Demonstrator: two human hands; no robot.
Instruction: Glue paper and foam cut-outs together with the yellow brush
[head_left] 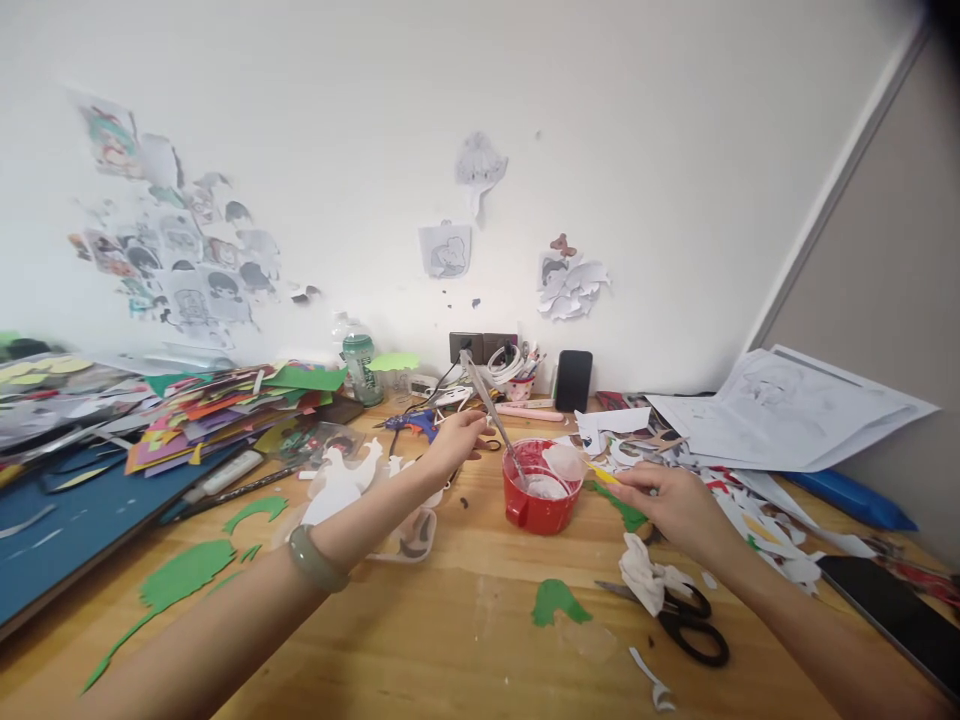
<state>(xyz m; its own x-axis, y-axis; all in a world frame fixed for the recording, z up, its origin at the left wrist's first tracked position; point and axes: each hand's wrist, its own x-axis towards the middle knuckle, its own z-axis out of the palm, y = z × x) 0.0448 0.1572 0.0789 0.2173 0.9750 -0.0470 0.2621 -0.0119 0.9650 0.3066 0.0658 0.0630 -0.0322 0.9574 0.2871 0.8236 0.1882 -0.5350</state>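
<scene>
Cup (551, 517) sits between left hand (457, 441), grip unclear, and right hand (673, 503), pinching a yellow piece (602, 474).

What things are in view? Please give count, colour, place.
Table: one, brown, foreground
Drawings: several, mostly grey, on wall
Bottle: one, green, back
Phones: two, black, back and right
Paper pile: one, multicoloured, left
Board: one, blue, left
Glue gun: one, blue, back
Cup: one, red, centre
Tray: one, translucent, left of cup
Long tool: one, silver, in cup
Stick: one, yellow, right of cup
Cutouts: several, green, left and front
Scraps: many, mostly white, right
Scissors: one, black, front right
Tissue: one, white, on scissors
Bracelet: one, grey, left wrist
Left hand: one, left of cup
Right hand: one, holding stick
</scene>
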